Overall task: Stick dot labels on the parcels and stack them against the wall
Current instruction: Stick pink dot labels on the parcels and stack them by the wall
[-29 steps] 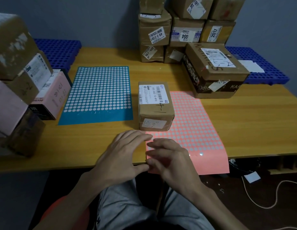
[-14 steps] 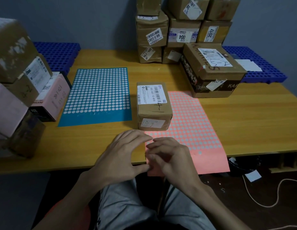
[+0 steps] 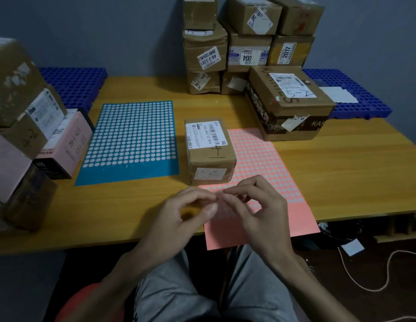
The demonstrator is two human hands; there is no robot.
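A small brown parcel [image 3: 209,149] marked "4-1" lies mid-table, its right side on a pink dot-label sheet [image 3: 267,163]. A blue dot-label sheet [image 3: 132,140] lies to its left. My left hand [image 3: 179,219] and my right hand [image 3: 255,212] hover just above the pink sheet's near end. Their curled fingertips meet and pinch at one spot in front of the parcel. The dot label between them is too small and blurred to make out. Labelled parcels [image 3: 246,43] stand stacked against the wall.
A large brown box [image 3: 288,103] sits right of the stack. More parcels [image 3: 21,112] are piled at the table's left edge. Blue plastic grids [image 3: 74,82] [image 3: 355,98] flank the wooden table [image 3: 341,170]. A white cable [image 3: 365,282] lies on the floor.
Both hands have lifted off the pink sheet's near edge and drawn together, fingertips now pinching in the air. The left hand no longer presses flat on the table.
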